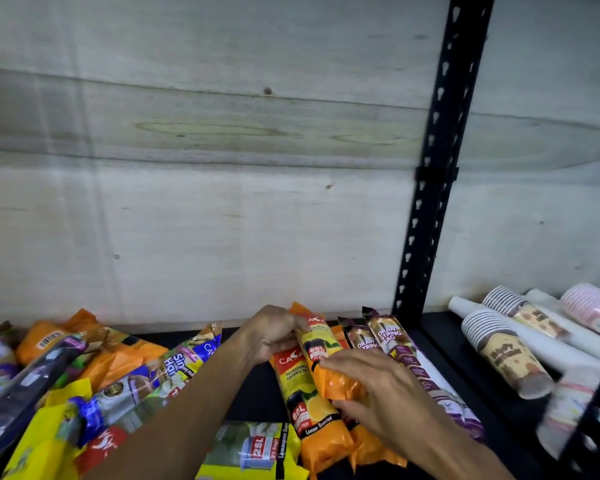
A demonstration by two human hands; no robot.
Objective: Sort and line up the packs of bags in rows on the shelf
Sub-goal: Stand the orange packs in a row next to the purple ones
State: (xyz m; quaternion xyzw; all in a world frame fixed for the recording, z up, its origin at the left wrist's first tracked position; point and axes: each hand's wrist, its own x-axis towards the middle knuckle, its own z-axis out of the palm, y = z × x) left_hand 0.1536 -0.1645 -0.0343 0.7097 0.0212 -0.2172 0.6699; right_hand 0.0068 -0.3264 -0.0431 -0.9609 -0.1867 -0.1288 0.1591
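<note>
Orange-yellow pack was held at both ends above the black shelf; left hand clamped its far end, right hand its near end; matching pack lay just beneath; purple drawstring packs just right; jumbled packs well left.

We face a pale, grey-washed plywood back panel with knots and faint seams. A black perforated metal upright divides the bays. Below us lies the dark shelf board, dimly lit.
</note>
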